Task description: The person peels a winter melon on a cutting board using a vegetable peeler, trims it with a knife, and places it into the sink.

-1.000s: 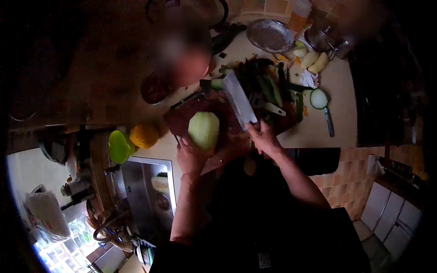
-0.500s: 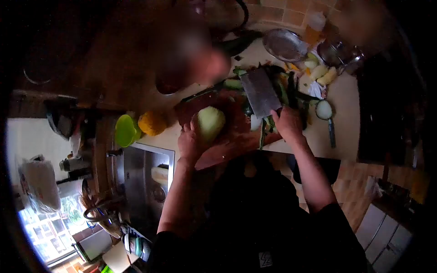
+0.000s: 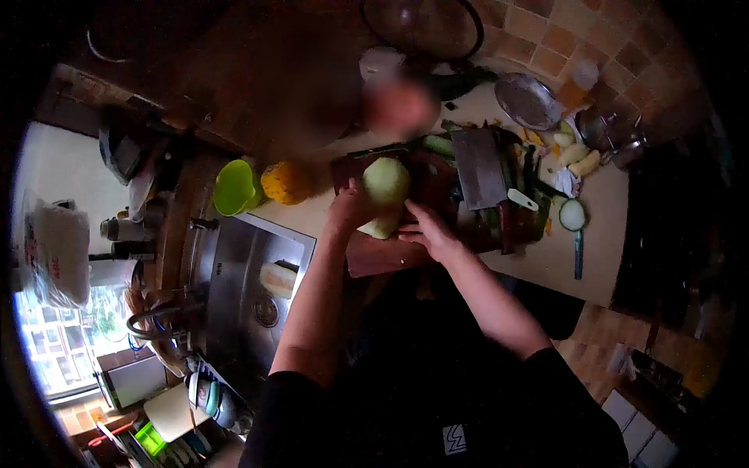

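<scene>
A pale green peeled melon or gourd (image 3: 387, 179) is on the reddish-brown cutting board (image 3: 374, 257); a pale part also shows below, between my hands. My left hand (image 3: 353, 207) curls around its left side. My right hand (image 3: 431, 233) is at its lower right, fingers spread, holding nothing; whether the fingertips touch it I cannot tell. To the right, a cleaver (image 3: 478, 168) lies flat on green peelings, its dark handle toward me. A small pale-handled tool (image 3: 522, 200) is beside that handle.
At left are a lime-green bowl (image 3: 236, 188), an orange-yellow round fruit or squash (image 3: 285, 182) and a sink (image 3: 222, 269) holding a pale piece. A metal plate (image 3: 527, 101), peeled vegetables (image 3: 578, 156) and a ladle-shaped utensil (image 3: 573, 215) are at right. A blurred shape is across the counter.
My right hand has let go of the cleaver and moved left to the melon. The cleaver now rests on the peelings. The camera view has shifted.
</scene>
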Demonstrator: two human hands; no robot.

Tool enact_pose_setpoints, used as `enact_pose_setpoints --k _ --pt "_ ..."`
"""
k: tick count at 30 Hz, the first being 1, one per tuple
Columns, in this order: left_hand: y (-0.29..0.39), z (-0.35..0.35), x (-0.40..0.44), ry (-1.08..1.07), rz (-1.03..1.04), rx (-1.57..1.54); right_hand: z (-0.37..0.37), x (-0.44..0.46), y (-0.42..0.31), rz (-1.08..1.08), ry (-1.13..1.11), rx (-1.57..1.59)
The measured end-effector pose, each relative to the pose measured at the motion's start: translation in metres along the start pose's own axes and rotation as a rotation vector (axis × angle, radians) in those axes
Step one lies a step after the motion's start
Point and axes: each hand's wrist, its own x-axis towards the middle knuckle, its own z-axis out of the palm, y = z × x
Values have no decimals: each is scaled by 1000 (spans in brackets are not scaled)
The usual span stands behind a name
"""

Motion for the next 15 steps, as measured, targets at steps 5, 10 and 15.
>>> enact_pose_setpoints --k 5,10,15 --pt "-2 -4 10 -276 -126 -139 7 -4 -22 63 23 -102" --pt "22 -28 -1 -550 -289 -598 0 11 -25 69 -4 -201" --pt "56 -68 -79 -685 -42 -1586 32 -11 -48 -141 -3 -334"
